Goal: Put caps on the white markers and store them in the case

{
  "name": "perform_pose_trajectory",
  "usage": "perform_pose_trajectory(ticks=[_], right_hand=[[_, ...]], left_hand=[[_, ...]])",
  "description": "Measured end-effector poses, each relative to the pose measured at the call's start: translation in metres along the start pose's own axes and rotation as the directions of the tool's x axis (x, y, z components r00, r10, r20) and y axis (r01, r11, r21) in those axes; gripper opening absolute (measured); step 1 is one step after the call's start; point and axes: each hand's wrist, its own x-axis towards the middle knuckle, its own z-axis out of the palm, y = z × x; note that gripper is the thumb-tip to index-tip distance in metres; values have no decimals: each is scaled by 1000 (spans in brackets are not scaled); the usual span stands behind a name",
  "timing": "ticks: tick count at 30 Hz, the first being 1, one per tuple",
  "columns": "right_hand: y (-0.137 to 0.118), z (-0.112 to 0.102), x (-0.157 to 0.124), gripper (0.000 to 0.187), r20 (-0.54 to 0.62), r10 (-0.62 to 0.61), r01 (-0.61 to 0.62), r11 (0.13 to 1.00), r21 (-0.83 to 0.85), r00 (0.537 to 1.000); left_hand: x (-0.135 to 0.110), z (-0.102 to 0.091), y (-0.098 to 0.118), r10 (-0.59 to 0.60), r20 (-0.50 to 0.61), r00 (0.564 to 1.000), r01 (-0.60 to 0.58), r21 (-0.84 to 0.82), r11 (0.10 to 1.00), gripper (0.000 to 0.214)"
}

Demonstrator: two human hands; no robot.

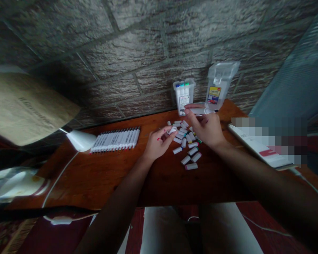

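Marker cap (172, 130) sits pinched in my left hand (156, 145), while my right hand (208, 129) grips a white marker (200, 110) above scattered caps (190, 155).

A pixelated patch (270, 141) blots out the far end of the flat white pack (254, 145) on the counter (108, 176). The brown paper (26, 109) runs off the left edge, its print blurred. The right hand (209, 130) hides part of its marker (198, 110), the left hand (157, 144) most of its cap (172, 130).

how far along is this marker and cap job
Done: a row of markers lies lined up. In hand: left hand pinches a cap, right hand holds a marker. Left: the pile of loose caps and markers in the clear box.
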Motion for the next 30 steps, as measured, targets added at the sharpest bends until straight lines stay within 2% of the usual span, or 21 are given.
perform_pose_trajectory(ticks=[3, 7, 10, 16, 22, 24, 26, 28, 30], right_hand=[[7, -2, 4, 41, -52, 103, -99, 993, 64, 993], [3, 0, 2, 46, 26, 207, -208, 964, 163, 978], [-5, 1, 0, 49, 67, 231, -240, 947, 212, 971], [-9, 0, -3, 50, 119, 177, -198, 960, 198, 977], [-10, 2, -6, 42, 255, 43, -69, 993, 94, 966], [-9, 0, -4, 37, 205, 9, -21, 998, 58, 979], [-6, -2, -1, 35, 100, 15, -17, 999, 28, 995], [-2, -4, 3, 35, -3, 72, -72, 996, 46, 997], [2, -7, 9, 38, -55, 175, -167, 977, 133, 983]], left_hand=[[-1, 1, 2, 24, 21, 999, -24, 24, 999, 19], [0, 0, 4, 17, 24, 1000, -18, 21, 1000, 18], [0, -1, 5, -23, 38, 999, 21, 28, 999, 20], [0, -1, 6, -33, 52, 998, 32, 32, 999, 18], [0, -1, 5, -2, 37, 999, 0, 48, 999, 17], [0, -1, 4, -20, -11, 1000, 21, 51, 998, 19], [1, -2, 3, -48, -65, 997, 49, 25, 998, 22], [1, -2, 1, -69, -102, 992, 69, -5, 998, 23], [1, -2, -1, -71, -106, 992, 70, -10, 997, 22]])
